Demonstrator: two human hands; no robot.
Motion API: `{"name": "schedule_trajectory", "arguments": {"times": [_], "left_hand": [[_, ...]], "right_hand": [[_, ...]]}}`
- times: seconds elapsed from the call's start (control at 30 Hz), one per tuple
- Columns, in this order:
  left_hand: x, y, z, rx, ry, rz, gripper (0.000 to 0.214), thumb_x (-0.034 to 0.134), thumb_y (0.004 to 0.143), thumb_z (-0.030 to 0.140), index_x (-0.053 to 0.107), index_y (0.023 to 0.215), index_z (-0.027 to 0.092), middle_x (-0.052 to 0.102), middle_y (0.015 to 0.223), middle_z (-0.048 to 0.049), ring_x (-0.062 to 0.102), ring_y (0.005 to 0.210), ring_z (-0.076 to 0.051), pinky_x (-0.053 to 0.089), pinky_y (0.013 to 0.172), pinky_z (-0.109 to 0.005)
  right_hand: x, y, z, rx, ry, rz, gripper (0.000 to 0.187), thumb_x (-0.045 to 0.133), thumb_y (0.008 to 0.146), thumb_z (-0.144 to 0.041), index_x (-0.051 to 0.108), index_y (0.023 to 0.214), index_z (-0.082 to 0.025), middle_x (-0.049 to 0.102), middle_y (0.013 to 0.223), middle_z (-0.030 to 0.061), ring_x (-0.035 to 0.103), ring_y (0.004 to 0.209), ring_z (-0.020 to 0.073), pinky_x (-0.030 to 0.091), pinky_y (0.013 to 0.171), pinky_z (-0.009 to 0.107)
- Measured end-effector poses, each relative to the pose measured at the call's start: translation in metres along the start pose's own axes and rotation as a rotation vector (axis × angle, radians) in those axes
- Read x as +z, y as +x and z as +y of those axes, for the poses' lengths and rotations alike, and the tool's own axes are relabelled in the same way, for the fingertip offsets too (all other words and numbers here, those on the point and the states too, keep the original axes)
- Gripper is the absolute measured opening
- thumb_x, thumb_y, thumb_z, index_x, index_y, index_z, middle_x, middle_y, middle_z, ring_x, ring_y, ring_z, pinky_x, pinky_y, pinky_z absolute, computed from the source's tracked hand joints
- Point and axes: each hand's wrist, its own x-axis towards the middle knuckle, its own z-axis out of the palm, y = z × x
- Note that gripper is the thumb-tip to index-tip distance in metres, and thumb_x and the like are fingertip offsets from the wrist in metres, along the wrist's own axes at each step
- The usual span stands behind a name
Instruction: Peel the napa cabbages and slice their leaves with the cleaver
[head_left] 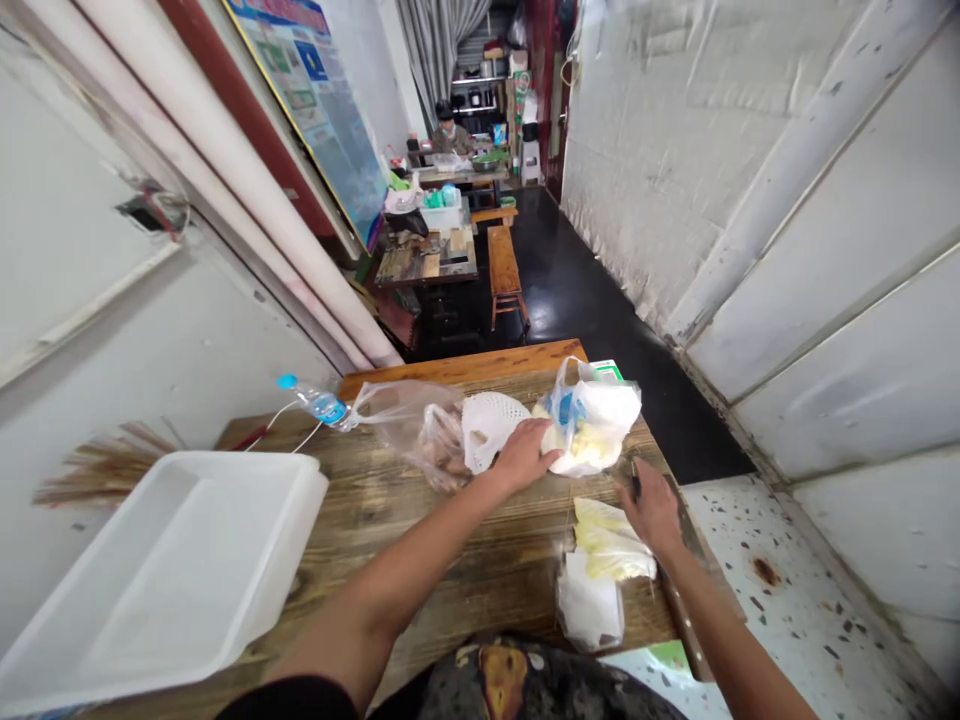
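Observation:
My left hand (527,453) is at the left side of a thin white plastic bag (600,415), with thumb and fingers around a pale yellow cabbage (585,445) partly inside it. My right hand (654,508), to the right of the bag near the table's edge, is closed on a small dark handle (636,484); its other end is too blurred to make out. Loose pale cabbage leaves (611,540) lie below, between my hands and my body. They overlap a clear packet of white sheets (591,605).
On the wooden table (375,510) are a clear bag of brownish items (439,445), white netting (489,425), a water bottle (321,403) and a large white tub (172,560). Thin sticks (105,465) lie behind the tub. Farther off are a bench (504,262) and a seated person (450,135).

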Motion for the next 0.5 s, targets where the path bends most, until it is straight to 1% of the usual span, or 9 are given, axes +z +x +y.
{"name": "schedule_trajectory", "arguments": {"times": [0.07, 0.13, 0.2, 0.23, 0.3, 0.37, 0.4, 0.47, 0.5], "left_hand": [[0.009, 0.021, 0.008, 0.082, 0.111, -0.090, 0.056, 0.064, 0.086, 0.042, 0.054, 0.131, 0.010, 0.058, 0.133, -0.0149, 0.046, 0.128, -0.028, 0.032, 0.112, -0.040], [0.017, 0.031, 0.014, 0.130, 0.179, -0.163, 0.037, 0.063, 0.087, 0.036, 0.062, 0.118, 0.015, 0.065, 0.119, -0.0099, 0.052, 0.119, -0.026, 0.033, 0.109, -0.042], [0.023, 0.032, 0.017, 0.151, 0.214, -0.198, 0.017, 0.060, 0.088, 0.029, 0.068, 0.099, 0.018, 0.069, 0.105, -0.0068, 0.055, 0.111, -0.025, 0.031, 0.107, -0.046], [0.025, 0.030, 0.017, 0.146, 0.224, -0.202, 0.013, 0.059, 0.088, 0.027, 0.068, 0.091, 0.018, 0.069, 0.102, -0.0068, 0.055, 0.109, -0.025, 0.031, 0.105, -0.048], [0.025, 0.026, 0.015, 0.168, 0.249, -0.202, 0.014, 0.059, 0.088, 0.027, 0.068, 0.085, 0.017, 0.066, 0.113, -0.0092, 0.051, 0.116, -0.028, 0.032, 0.103, -0.049], [0.021, 0.023, 0.012, 0.276, 0.280, -0.215, 0.015, 0.058, 0.089, 0.029, 0.069, 0.088, 0.018, 0.059, 0.130, -0.0098, 0.042, 0.129, -0.031, 0.030, 0.105, -0.048], [0.020, 0.022, 0.011, 0.349, 0.302, -0.239, 0.015, 0.057, 0.091, 0.028, 0.068, 0.090, 0.019, 0.058, 0.132, -0.0093, 0.041, 0.131, -0.030, 0.027, 0.108, -0.048], [0.016, 0.021, 0.011, 0.454, 0.357, -0.339, 0.017, 0.052, 0.094, 0.026, 0.067, 0.093, 0.019, 0.066, 0.116, -0.0093, 0.052, 0.120, -0.025, 0.023, 0.111, -0.047], [0.015, 0.022, 0.011, 0.452, 0.374, -0.407, 0.018, 0.050, 0.095, 0.026, 0.067, 0.095, 0.019, 0.070, 0.103, -0.0085, 0.058, 0.110, -0.023, 0.024, 0.111, -0.046]], "right_hand": [[0.003, 0.045, -0.025, -0.105, 0.032, 0.002, 0.058, 0.031, 0.097, -0.046, 0.043, 0.143, -0.013, 0.051, 0.144, 0.0149, 0.041, 0.137, 0.0273, 0.035, 0.110, 0.045], [0.003, 0.084, -0.050, -0.261, 0.023, -0.046, 0.053, 0.029, 0.100, -0.041, 0.042, 0.146, -0.018, 0.046, 0.150, 0.0112, 0.029, 0.145, 0.0264, 0.029, 0.113, 0.048], [-0.001, 0.112, -0.069, -0.455, -0.021, -0.154, 0.046, 0.028, 0.101, -0.033, 0.051, 0.139, -0.022, 0.052, 0.146, 0.0079, 0.026, 0.146, 0.0263, 0.019, 0.116, 0.052], [-0.005, 0.121, -0.075, -0.515, -0.029, -0.191, 0.043, 0.029, 0.101, -0.032, 0.057, 0.133, -0.023, 0.057, 0.140, 0.0066, 0.028, 0.145, 0.0258, 0.015, 0.117, 0.052], [-0.013, 0.129, -0.078, -0.557, -0.031, -0.227, 0.042, 0.031, 0.101, -0.034, 0.062, 0.126, -0.022, 0.063, 0.131, 0.0082, 0.035, 0.140, 0.0259, 0.013, 0.117, 0.049], [-0.021, 0.125, -0.070, -0.516, -0.027, -0.226, 0.046, 0.031, 0.101, -0.037, 0.058, 0.131, -0.015, 0.060, 0.132, 0.0144, 0.045, 0.131, 0.0278, 0.021, 0.113, 0.046], [-0.024, 0.119, -0.063, -0.487, -0.026, -0.231, 0.049, 0.031, 0.101, -0.039, 0.056, 0.134, -0.012, 0.059, 0.132, 0.0174, 0.050, 0.125, 0.0289, 0.026, 0.110, 0.045], [-0.029, 0.102, -0.045, -0.424, -0.020, -0.259, 0.052, 0.033, 0.099, -0.042, 0.056, 0.133, -0.009, 0.063, 0.122, 0.0201, 0.058, 0.109, 0.0296, 0.033, 0.102, 0.045], [-0.030, 0.093, -0.036, -0.391, -0.014, -0.280, 0.052, 0.033, 0.099, -0.042, 0.059, 0.130, -0.009, 0.067, 0.112, 0.0194, 0.061, 0.100, 0.0291, 0.035, 0.098, 0.045]]}}
